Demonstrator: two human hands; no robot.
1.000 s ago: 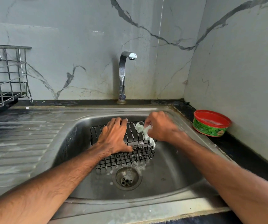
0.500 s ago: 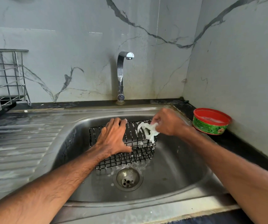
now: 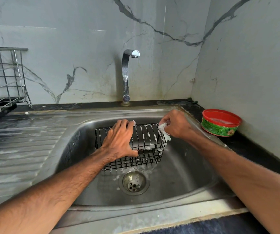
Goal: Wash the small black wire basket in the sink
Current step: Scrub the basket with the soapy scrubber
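Sink (image 3: 178, 191), left hand (image 3: 120, 141) masks basket (image 3: 152, 159), cloth (image 3: 166, 135) crumpled

Light: soft, even, moderately bright, source out of frame; no hard shadows. Shade: the left inner wall of the sink (image 3: 178, 179) is darkest. Glare: bright streaks on the tap (image 3: 125, 73); pale sheen across the wet drainboard (image 3: 21, 146) and the sink rim. Focus: sharp at centre, mildly soft toward the corners. Distortion: wide-angle bowing of the counter (image 3: 254, 149) edge, wall (image 3: 68, 48) seams and left-edge rack (image 3: 4, 78); lower corners stretched.
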